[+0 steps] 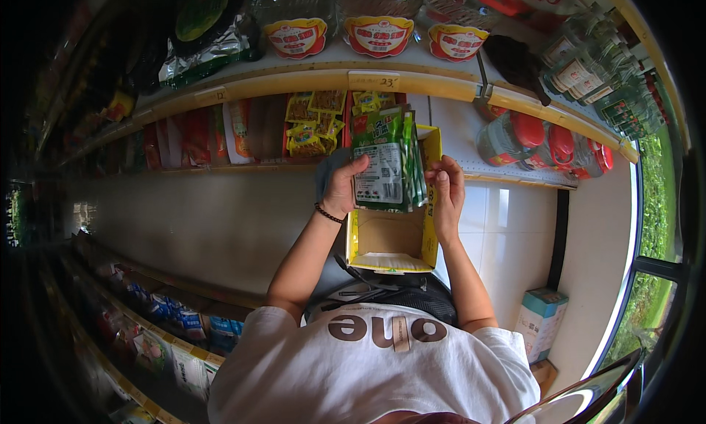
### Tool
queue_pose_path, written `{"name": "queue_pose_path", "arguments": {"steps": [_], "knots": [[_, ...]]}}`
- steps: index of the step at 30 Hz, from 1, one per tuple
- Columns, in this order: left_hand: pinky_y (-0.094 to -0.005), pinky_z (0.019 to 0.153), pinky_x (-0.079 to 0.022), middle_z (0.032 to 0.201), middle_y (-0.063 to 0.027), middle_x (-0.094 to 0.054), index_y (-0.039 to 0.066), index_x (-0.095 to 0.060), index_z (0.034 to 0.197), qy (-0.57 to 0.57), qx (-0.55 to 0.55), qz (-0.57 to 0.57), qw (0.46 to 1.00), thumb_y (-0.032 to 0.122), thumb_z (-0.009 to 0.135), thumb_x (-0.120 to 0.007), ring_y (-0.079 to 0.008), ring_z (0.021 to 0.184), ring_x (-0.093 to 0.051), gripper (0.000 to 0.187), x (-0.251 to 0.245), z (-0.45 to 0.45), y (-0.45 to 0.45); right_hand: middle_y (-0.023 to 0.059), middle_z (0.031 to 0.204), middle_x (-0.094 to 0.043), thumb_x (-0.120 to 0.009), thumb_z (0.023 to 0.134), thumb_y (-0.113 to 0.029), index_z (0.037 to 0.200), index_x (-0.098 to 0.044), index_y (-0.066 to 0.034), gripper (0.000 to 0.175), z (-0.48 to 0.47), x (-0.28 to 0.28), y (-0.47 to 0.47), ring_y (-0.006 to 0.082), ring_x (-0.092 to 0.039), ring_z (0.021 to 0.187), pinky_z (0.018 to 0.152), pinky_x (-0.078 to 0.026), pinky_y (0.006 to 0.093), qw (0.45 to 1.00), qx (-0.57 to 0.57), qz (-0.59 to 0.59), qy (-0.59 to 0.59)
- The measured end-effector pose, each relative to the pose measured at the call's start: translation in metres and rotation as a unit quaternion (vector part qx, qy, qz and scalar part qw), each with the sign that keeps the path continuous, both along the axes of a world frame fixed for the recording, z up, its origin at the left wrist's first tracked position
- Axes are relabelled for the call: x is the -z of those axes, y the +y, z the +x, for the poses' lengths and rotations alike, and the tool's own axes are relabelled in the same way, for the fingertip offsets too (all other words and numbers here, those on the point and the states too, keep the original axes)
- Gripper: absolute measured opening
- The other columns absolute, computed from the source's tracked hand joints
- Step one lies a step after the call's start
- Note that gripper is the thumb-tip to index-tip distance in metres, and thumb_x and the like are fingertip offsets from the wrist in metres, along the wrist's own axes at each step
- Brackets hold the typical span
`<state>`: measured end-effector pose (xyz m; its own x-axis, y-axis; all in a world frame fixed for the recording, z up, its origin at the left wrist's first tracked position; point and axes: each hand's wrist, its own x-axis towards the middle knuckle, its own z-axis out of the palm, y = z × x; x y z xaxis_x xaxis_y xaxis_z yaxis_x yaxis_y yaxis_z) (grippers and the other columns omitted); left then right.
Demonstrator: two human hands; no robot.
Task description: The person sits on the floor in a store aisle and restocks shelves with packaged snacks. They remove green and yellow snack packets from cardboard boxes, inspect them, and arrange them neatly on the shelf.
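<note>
My left hand (341,187), with a dark beaded bracelet at the wrist, grips a stack of green plastic food packets (380,165), its thumb on the front one. The packets stand roughly upright above an open yellow cardboard box (431,242), whose near part shows a bare brown bottom. My right hand (449,189) is at the box's right wall, fingers bent beside the packets' right edge; whether it pinches the wall or a packet is unclear. Beyond the packets, boxes of small yellow snack packets (315,123) stand on the lower shelf.
Above runs a shelf edge (309,77) with price tags, holding large clear bottles (379,32). Red-lidded jars (510,137) stand on the lower shelf at right, glass bottles (584,76) above them. Another stocked shelf (165,336) lies at lower left. A carton (540,324) stands on the floor by the window.
</note>
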<state>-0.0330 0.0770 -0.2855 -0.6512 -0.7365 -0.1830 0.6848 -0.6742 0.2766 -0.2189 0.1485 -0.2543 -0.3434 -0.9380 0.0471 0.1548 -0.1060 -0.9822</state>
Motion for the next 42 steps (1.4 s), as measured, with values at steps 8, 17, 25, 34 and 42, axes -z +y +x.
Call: {"name": "queue_pose_path", "arguments": {"steps": [8,17,25,34,42], "knots": [[-0.0352,0.080,-0.051,0.106,-0.0109,-0.062,0.002,-0.051,0.116,0.077,0.124,0.036,0.989,0.021,0.086,-0.052,-0.0221,0.090,-0.063,0.036,0.001,0.003,0.033,0.0108,0.125,-0.047,-0.070,0.074,-0.046,0.136,-0.028,-0.0010,0.087,-0.006,0.023,0.000,0.0197,-0.051,0.108,0.092,-0.042,0.0328,0.904,-0.325,0.108,-0.256],[-0.0363,0.076,-0.051,0.101,-0.0235,-0.060,-0.005,-0.054,0.110,0.089,0.267,-0.029,0.959,0.049,0.088,-0.042,-0.0304,0.085,-0.062,0.060,-0.010,-0.021,0.060,0.0194,0.133,-0.041,-0.062,0.081,-0.028,0.121,-0.051,-0.0030,0.048,-0.004,0.026,0.009,0.0325,-0.043,0.121,0.099,-0.038,0.0416,0.826,-0.396,0.094,-0.389],[-0.0284,0.089,-0.044,0.115,-0.0105,-0.054,0.001,-0.044,0.121,-0.444,0.061,-0.422,0.788,0.015,0.093,-0.050,-0.0153,0.105,-0.053,0.032,-0.038,0.005,0.043,0.0088,0.106,-0.060,-0.067,0.077,-0.034,0.119,-0.047,-0.0040,0.055,-0.015,0.011,0.012,0.0197,-0.060,0.096,0.085,-0.049,0.0342,0.907,-0.168,0.120,-0.367],[-0.0251,0.082,-0.044,0.114,-0.0108,-0.049,0.000,-0.032,0.131,-0.573,-0.077,-0.343,0.741,0.025,0.090,-0.056,-0.0131,0.097,-0.050,0.053,-0.004,0.031,0.043,0.0078,0.094,-0.062,-0.073,0.071,-0.014,0.107,-0.051,0.0019,0.045,0.010,0.003,0.007,0.0112,-0.059,0.080,0.072,-0.050,0.0274,0.952,-0.240,0.188,-0.030],[-0.0285,0.084,-0.043,0.107,-0.0135,-0.057,-0.003,-0.044,0.119,-0.627,-0.066,-0.343,0.696,0.020,0.090,-0.053,-0.0165,0.097,-0.054,0.038,0.026,0.031,0.052,0.0060,0.100,-0.061,-0.071,0.072,-0.009,0.116,-0.042,-0.0034,0.053,0.020,0.017,0.027,0.0137,-0.059,0.088,0.078,-0.049,0.0285,0.927,-0.253,0.247,-0.122]]}}
